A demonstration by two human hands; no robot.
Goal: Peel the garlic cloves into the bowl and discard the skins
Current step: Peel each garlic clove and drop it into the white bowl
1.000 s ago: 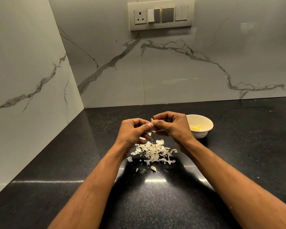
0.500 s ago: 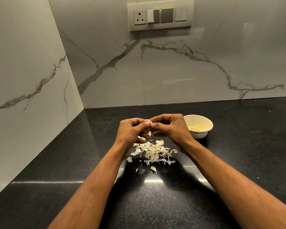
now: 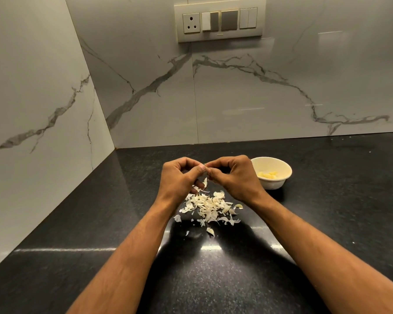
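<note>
One garlic clove (image 3: 205, 169), almost wholly hidden, sits pinched between the two hands above the surface; only a pale sliver shows where the fingertips meet. A curled strip of papery skin (image 3: 205, 182) hangs just below the left thumb. The left hand (image 3: 179, 177) has its fingers curled in, thumb and forefinger closed on the clove's left end. The right hand (image 3: 230, 175) mirrors it, its grip tight on the other end, knuckles up. Under and just in front of the hands lies one loose pile of skins (image 3: 210, 207): thin, dry, off-white flakes, too many to count, with a few stray pieces near its front edge. To the right, just beside the right wrist, stands one small round white bowl (image 3: 279, 181), smooth and glossy, holding a few yellowish peeled cloves (image 3: 268, 174); the exact number cannot be told. The surface (image 3: 100, 223) is black speckled polished stone. Behind rise two marble-patterned wall panels with grey veins, and one switch plate (image 3: 220, 19) with a socket.
</note>
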